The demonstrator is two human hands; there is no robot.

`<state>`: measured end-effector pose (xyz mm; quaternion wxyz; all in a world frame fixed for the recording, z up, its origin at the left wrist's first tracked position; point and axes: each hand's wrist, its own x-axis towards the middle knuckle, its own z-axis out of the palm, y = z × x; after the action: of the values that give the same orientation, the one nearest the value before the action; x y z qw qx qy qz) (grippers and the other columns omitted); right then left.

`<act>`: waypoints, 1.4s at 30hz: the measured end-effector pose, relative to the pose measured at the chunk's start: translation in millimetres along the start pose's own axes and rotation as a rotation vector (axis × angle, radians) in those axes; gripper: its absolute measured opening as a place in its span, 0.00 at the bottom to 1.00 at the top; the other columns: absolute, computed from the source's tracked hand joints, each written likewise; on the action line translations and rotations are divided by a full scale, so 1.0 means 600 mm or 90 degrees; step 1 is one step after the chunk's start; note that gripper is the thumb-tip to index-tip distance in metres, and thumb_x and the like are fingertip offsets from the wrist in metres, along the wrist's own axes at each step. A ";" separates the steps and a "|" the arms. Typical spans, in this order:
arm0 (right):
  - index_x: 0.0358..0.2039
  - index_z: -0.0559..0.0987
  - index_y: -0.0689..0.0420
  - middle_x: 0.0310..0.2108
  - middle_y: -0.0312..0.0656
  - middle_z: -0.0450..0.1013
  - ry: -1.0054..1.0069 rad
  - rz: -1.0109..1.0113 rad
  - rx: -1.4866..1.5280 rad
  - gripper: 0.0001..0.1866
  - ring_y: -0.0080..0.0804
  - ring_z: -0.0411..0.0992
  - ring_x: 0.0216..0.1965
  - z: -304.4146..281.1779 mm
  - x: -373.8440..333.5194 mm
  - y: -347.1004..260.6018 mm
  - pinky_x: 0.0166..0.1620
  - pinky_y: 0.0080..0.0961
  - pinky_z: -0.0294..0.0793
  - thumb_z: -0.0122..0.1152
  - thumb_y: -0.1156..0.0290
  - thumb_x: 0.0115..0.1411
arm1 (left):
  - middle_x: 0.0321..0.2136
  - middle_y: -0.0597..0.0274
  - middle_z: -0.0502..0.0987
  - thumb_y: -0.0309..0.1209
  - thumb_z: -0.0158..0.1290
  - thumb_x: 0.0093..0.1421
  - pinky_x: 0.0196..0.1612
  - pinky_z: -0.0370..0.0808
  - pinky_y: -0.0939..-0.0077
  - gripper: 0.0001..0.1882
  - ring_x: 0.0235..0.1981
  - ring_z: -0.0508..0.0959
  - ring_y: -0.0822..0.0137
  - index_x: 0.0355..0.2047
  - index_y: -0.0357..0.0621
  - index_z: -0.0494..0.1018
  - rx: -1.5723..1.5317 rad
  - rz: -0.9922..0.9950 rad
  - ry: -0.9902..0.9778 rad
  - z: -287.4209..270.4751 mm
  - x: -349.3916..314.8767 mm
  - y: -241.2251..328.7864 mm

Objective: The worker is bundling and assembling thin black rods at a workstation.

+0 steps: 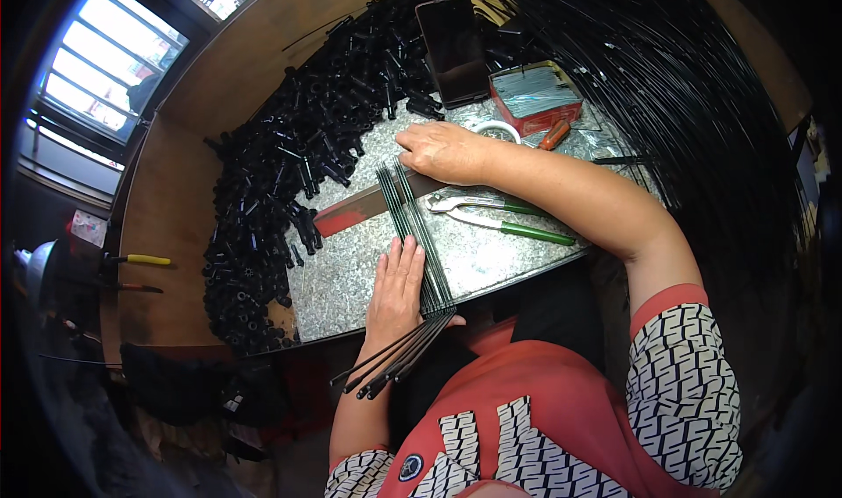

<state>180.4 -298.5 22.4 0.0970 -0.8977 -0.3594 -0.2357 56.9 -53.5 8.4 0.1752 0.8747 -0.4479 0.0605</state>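
Observation:
Several thin dark metal rods point(423, 239) lie side by side in two close groups over the worktop's front edge. Their thicker black ends slant down to the left past my left wrist. My left hand point(396, 292) rests flat along the left side of the rods, fingers stretched out, with the thumb tip showing beyond them. Close to the rods' far ends, my right hand point(443, 153) is closed with its fingers curled under. What it grips, if anything, is hidden. Beneath the rods and right hand runs a rectangular bar point(355, 207) with a red end.
Nippers point(504, 217) with green handles lie right of the rods on the speckled metal worktop point(338, 288). Black cylindrical parts point(263, 182) heap at left. Behind stand a phone point(452, 51), a red box point(539, 99) and a white ring point(498, 130). Long black rods point(649, 68) fill the right.

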 end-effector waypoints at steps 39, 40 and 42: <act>0.31 0.72 0.64 0.34 0.53 0.73 -0.169 0.370 -0.310 0.04 0.51 0.72 0.39 -0.198 -0.150 0.111 0.42 0.41 0.72 0.50 0.79 0.53 | 0.64 0.54 0.57 0.23 0.47 0.54 0.65 0.53 0.47 0.33 0.65 0.55 0.45 0.63 0.47 0.59 0.063 0.008 -0.010 0.000 -0.006 -0.005; 0.30 0.71 0.63 0.33 0.52 0.72 -0.135 0.349 -0.305 0.04 0.52 0.72 0.38 -0.198 -0.142 0.104 0.42 0.41 0.72 0.50 0.81 0.52 | 0.64 0.54 0.58 0.23 0.47 0.54 0.65 0.54 0.47 0.33 0.65 0.55 0.44 0.63 0.47 0.59 0.066 0.007 -0.011 -0.002 -0.006 -0.003; 0.30 0.69 0.63 0.31 0.52 0.71 -0.062 0.301 -0.272 0.05 0.51 0.71 0.37 -0.191 -0.124 0.087 0.41 0.42 0.71 0.49 0.83 0.51 | 0.64 0.55 0.58 0.23 0.47 0.54 0.65 0.54 0.47 0.33 0.65 0.55 0.44 0.63 0.46 0.59 0.068 0.013 -0.014 -0.002 -0.004 -0.002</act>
<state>128.8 -420.3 85.1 -0.0590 -0.9666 -0.0873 -0.2337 56.7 -50.7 8.6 0.1224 0.8787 -0.4550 0.0767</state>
